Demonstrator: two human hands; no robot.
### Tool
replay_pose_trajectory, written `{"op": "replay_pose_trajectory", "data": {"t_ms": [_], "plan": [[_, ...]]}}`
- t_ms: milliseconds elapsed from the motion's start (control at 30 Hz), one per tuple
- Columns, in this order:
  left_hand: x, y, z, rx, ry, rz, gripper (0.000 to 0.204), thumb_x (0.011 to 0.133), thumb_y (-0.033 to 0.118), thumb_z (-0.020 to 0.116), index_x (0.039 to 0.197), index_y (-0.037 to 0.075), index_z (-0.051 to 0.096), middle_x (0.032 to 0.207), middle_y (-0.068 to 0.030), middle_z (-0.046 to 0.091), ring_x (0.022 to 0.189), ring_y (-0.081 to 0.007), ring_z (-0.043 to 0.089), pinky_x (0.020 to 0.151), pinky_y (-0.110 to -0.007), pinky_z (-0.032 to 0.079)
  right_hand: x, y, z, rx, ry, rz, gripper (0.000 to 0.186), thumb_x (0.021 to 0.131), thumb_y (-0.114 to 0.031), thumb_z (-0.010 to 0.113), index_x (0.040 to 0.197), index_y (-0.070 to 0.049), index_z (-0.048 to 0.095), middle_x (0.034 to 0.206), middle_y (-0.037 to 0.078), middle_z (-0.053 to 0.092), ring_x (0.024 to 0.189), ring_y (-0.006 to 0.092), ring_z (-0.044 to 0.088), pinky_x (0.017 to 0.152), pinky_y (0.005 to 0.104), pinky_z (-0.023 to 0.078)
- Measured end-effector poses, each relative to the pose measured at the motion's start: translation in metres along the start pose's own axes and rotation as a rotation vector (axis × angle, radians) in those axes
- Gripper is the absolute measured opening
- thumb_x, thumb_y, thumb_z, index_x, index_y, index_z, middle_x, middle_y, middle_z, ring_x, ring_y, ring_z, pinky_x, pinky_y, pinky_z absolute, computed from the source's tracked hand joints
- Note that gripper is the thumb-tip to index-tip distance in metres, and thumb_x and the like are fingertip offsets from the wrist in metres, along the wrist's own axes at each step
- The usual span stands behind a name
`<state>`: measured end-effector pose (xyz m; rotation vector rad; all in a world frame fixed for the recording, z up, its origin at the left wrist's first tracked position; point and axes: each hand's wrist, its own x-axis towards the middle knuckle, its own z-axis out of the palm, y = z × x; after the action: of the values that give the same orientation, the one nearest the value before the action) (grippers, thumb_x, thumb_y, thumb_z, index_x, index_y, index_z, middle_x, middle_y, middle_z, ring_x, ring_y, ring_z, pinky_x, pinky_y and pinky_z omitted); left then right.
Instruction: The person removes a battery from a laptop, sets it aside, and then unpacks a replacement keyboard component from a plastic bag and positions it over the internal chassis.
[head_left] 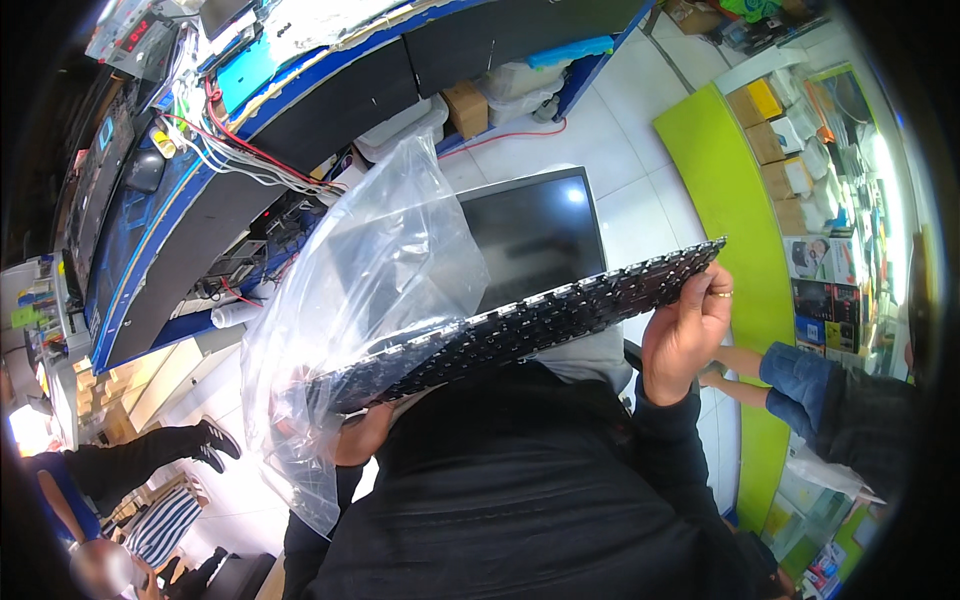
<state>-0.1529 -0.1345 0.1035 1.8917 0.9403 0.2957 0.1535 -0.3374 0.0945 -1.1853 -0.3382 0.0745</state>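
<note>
A black laptop keyboard (560,312) is held up in front of me, tilted with its right end higher. My right hand (685,335) pinches that right end between thumb and fingers; a ring shows on one finger. At the other end, my left hand (362,437) grips the keyboard's left part through or under a clear plastic bag (375,250). The bag covers the keyboard's left portion and blurs most of the left fingers. Beyond the keyboard is a laptop with a dark screen (535,225), its lower part hidden behind the keyboard.
A blue-edged workbench (340,90) with cables, a mouse (146,171) and plastic bins (405,128) runs along the left and far side. A lime-green counter (705,190) with a stocked display stands right. Other people are at the far right and lower left.
</note>
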Motion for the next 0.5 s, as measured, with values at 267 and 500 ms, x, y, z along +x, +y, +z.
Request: {"op": "replay_pose_trajectory", "data": {"t_ms": [267, 500], "plan": [[0.008, 0.018, -0.003, 0.435, 0.067, 0.340, 0.035, 0.080, 0.009, 0.084, 0.112, 0.000, 0.073, 0.110, -0.0081, 0.074, 0.099, -0.0184, 0.069, 0.091, -0.032, 0.052, -0.001, 0.001, -0.001, -0.068, -0.007, -0.079, 0.016, 0.103, -0.010, 0.062, 0.115, -0.003, 0.054, 0.119, 0.013, 0.063, 0.102, 0.0168, 0.063, 0.093, 0.0323, 0.052], [-0.003, -0.010, -0.012, 0.062, 0.143, 0.119, 0.036, 0.080, 0.008, 0.084, 0.113, -0.001, 0.071, 0.110, -0.0083, 0.074, 0.100, -0.0191, 0.069, 0.092, -0.032, 0.052, -0.004, 0.002, -0.003, -0.147, 0.049, -0.091, 0.018, 0.102, -0.012, 0.064, 0.113, -0.004, 0.053, 0.119, 0.013, 0.060, 0.101, 0.0178, 0.062, 0.091, 0.0331, 0.051]]}}
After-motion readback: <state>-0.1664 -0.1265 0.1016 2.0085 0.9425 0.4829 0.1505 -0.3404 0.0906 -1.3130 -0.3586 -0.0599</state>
